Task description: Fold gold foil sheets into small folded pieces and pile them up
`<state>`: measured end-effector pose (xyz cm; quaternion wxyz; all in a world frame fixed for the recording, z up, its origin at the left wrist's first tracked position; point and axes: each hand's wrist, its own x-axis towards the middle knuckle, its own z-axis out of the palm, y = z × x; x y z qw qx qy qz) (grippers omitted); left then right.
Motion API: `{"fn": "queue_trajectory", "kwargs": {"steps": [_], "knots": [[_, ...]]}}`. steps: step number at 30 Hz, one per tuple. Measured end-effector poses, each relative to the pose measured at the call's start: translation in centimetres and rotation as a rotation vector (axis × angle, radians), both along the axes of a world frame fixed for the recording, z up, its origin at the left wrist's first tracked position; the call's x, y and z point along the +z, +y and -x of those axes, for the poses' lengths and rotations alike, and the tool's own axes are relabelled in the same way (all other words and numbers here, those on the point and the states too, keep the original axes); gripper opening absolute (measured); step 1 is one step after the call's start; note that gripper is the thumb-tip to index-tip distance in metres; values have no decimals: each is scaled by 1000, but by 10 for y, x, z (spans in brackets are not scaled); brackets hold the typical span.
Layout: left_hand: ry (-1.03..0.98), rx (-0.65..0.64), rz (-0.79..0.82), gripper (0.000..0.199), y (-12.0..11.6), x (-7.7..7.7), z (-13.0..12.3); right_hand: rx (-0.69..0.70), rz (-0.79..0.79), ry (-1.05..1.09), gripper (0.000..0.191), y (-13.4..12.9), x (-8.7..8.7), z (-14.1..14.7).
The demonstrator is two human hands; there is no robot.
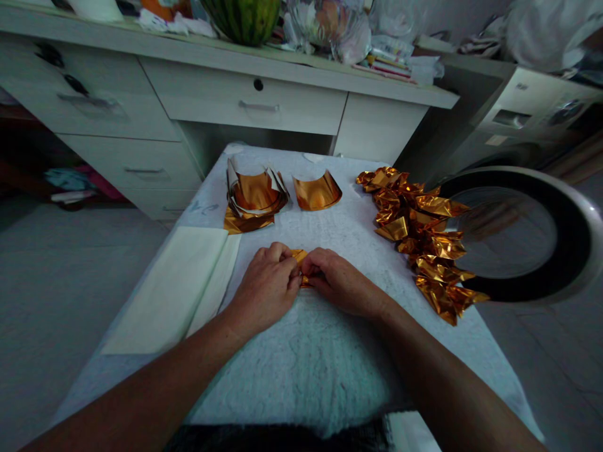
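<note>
Between my two hands, over the middle of the cloth-covered table (pixel 339 351), is a small piece of shiny gold foil paper (pixel 298 254), partly hidden by my fingers. My left hand (pixel 269 282) pinches its left side, fingers curled. Closed on its right side is my right hand (pixel 336 279), thumb and fingertips together. Beyond my left hand sits a stack of curled gold foil sheets (pixel 254 191) with white backs. A single curled foil sheet (pixel 319 191) lies just right of that stack. Several folded, crumpled gold foil pieces (pixel 424 232) form a long heap at the right.
Folded pale paper sheets (pixel 169 282) lie along the table's left side. Behind stands a white drawer cabinet (pixel 254 103) with a watermelon (pixel 242 19) and plastic bags on top. At the right, a washing machine's round door (pixel 518 232) hangs open beside the table edge.
</note>
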<state>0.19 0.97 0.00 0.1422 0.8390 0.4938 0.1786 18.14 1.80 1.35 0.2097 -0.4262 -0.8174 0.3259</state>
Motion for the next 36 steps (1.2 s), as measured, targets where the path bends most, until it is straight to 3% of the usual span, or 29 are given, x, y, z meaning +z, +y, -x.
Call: {"fn": "queue_trajectory", "kwargs": {"steps": [12,25,36], "knots": [[-37,19,22,5,-2,-2,0,12,-20,-20,11,0,1,0],[-78,7,85,7,2,-6,3,-4,-45,-8,21,-3,-1,4],[-109,-125,210,16,5,-2,18,-97,-124,-148,8,-11,-5,17]]}}
